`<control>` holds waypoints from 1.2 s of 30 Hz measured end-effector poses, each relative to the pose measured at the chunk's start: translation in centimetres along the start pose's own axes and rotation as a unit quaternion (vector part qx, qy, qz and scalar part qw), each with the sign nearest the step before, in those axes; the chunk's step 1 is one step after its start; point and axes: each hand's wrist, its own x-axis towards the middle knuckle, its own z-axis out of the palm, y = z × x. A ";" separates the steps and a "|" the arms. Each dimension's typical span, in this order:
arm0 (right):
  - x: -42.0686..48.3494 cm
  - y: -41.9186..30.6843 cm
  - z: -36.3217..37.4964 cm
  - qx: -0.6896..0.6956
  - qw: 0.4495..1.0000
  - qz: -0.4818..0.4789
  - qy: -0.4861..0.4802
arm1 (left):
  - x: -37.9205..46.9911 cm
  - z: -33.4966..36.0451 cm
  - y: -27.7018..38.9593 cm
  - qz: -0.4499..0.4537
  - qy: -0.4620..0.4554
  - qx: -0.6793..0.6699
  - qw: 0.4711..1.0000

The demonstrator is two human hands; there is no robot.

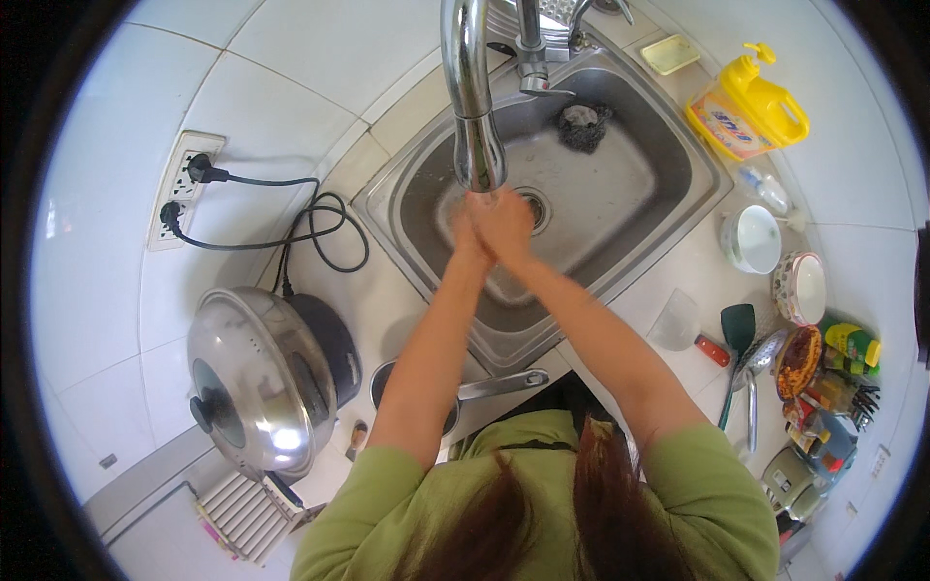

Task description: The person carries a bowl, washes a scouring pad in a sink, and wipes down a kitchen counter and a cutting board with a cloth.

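My left hand (pixel 469 226) and my right hand (pixel 511 222) are pressed together over the stainless steel sink basin (pixel 617 196). Both sit directly under the spout of the chrome faucet (pixel 479 145), and motion blurs them. The right hand partly covers the left, and the spout hides some fingertips. No object shows in either hand. Just behind them, the drain (pixel 539 210) is partly covered by my right hand. At the basin's far side lies a dark scouring pad (pixel 583 134) with something pale on it.
Left of the sink stand an electric pot with a domed steel lid (pixel 254 378) and cords (pixel 269 245) running to wall sockets. A small pan's handle (pixel 505 383) crosses below my forearms. Rightward are a yellow detergent bottle (pixel 748 105), bowls (pixel 752 240), a spatula (pixel 737 330) and a cleaver (pixel 676 319).
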 end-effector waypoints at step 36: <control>-2.4 -1.6 0.3 0.072 0.986 0.144 0.029 | -1.5 1.8 1.6 0.022 0.138 0.092 0.986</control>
